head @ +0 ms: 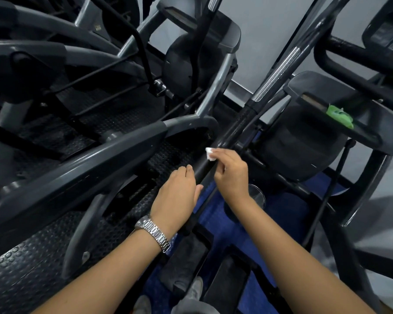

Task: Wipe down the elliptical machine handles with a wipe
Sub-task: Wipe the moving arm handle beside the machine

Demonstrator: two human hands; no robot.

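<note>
**Wipe pressed to the lower handle bar**

Your right hand (230, 175) has its grip pinched together on a small white wipe (210, 153), fingertips holding it flat against the black elliptical handle (234, 130). The wipe sits on the lower, matte part of the bar, below the ribbed chrome sensor strip (279, 73) further up the same handle.

Your left hand (177, 196) is just beside the right one, curled around the same bar lower down, its fingers closed over the tube and the thumb tucked behind. A metal-link wristwatch (153, 233) shows on that wrist.

Below your arms lie the black foot pedals (227, 277) over blue flooring (216, 214), with your grey shoes (195, 288) at the bottom edge. To the right, a green cloth (339, 115) rests on the console tray (372, 130) of the machine. A neighbouring machine's grey arms (82, 164) fill the left side over textured black matting (32, 264).
</note>
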